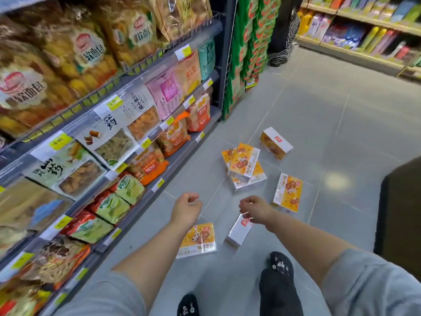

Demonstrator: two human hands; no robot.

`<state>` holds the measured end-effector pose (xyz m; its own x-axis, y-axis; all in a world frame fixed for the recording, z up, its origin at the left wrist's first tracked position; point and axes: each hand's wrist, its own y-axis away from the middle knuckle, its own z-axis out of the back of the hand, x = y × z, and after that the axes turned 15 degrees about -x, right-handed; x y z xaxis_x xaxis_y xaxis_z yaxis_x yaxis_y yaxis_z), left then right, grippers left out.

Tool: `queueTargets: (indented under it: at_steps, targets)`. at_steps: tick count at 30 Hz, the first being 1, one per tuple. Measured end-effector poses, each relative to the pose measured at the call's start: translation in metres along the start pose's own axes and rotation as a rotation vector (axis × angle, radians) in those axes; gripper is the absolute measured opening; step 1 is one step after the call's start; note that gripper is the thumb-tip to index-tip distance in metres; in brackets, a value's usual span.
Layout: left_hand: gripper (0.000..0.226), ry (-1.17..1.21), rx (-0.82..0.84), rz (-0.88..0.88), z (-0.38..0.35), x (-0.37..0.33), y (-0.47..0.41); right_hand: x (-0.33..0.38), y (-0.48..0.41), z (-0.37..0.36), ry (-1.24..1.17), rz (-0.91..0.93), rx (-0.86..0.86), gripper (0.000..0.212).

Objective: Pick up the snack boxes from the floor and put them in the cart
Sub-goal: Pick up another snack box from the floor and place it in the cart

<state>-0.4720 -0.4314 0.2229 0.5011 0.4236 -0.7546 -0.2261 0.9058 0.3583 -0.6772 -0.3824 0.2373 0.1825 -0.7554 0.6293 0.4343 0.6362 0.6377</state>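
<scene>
**Both hands empty, boxes all still on floor**

Loosely curled, holding nothing: left hand [187, 205] and right hand [255, 208] both hang over the floor [319, 115], fingers half-closed on air, no contact w/ any box. Right hand sits above the white-side box [238, 231], looks apart from it but overlap makes it hard to be sure.

Snack boxes: I count 6 on the tiles. 1 flat by left forearm [198, 239], the white-side one, 1 upright at right [288, 192], a leaning pile [243, 165] that reads as 2 (poss. 3, overlap hides it), 1 farther out [276, 143]. So 6, maybe 7.

Cart: not clearly visible. Dark bulk at right edge [401, 213] could be it, can't tell.

Risks, judged:
- pile is stacked crooked, grabbing the top one may tip the rest
- feet [276, 283] are close to the near boxes, a step fwd could crush or kick 1
- glossy wrap on boxes, a 1-hand pinch may slip
- shelf [145, 142] edge close at left, elbow could knock bags off
</scene>
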Motion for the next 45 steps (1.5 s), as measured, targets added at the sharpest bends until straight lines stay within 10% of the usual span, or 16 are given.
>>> queueTargets:
  at_steps: [17, 34, 45]
  targets:
    - [0.036, 0.142, -0.219, 0.409, -0.27, 0.045, -0.016, -0.073, -0.256, 0.072, 0.296, 0.144, 0.18, 0.028]
    - [0.138, -0.281, 0.09, 0.641, -0.453, 0.264, -0.082, -0.272, -0.5, -0.045, 0.786, 0.39, 0.422, 0.108]
    - [0.104, -0.406, -0.134, 0.411, -0.42, 0.267, -0.085, -0.231, -0.501, -0.055, 0.778, 0.61, 0.505, 0.095]
